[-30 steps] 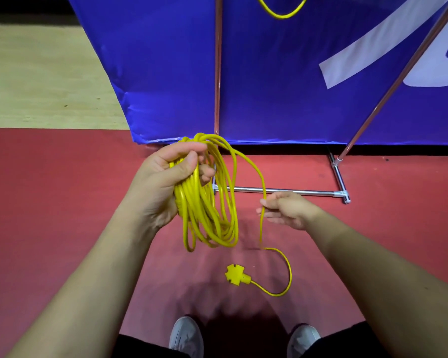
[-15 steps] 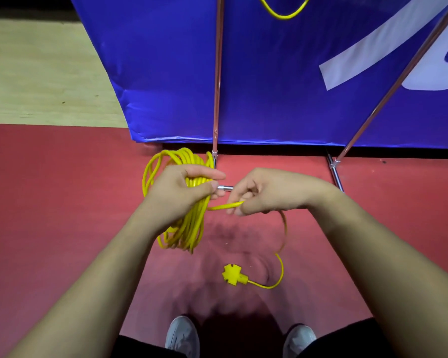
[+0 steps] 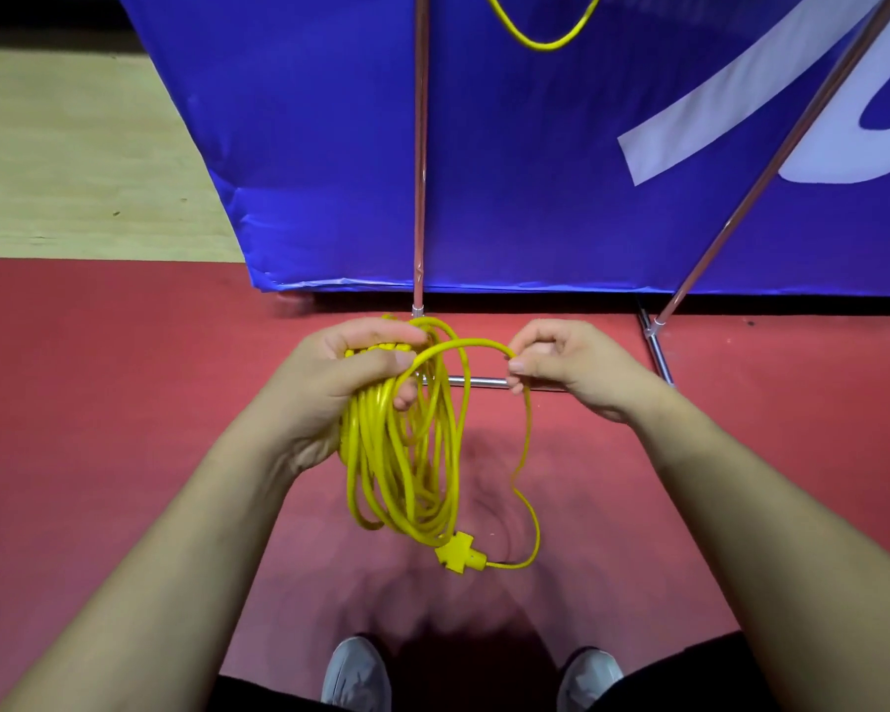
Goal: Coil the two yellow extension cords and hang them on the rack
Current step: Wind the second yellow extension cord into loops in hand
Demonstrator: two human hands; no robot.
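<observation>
In the head view, the left hand [image 3: 345, 372] grips the top of the coiled yellow extension cord [image 3: 402, 465], whose loops hang lengthwise toward the person's feet over the red floor [image 3: 99, 403]. Just to its right, level with it, the right hand [image 3: 571, 370] pinches the free strand [image 3: 527, 454]. This strand arcs over from the left hand, then drops and curls back to the cross-shaped socket end [image 3: 461, 555] at the coil's bottom. The next loop probably closes leftward. The rack upright [image 3: 421, 146] stands just beyond.

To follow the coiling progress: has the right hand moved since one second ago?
Yes. The right hand was below the horizontal floor bar; now it overlaps the bar, higher, toward the blue banner, pinching the yellow cord.
</observation>
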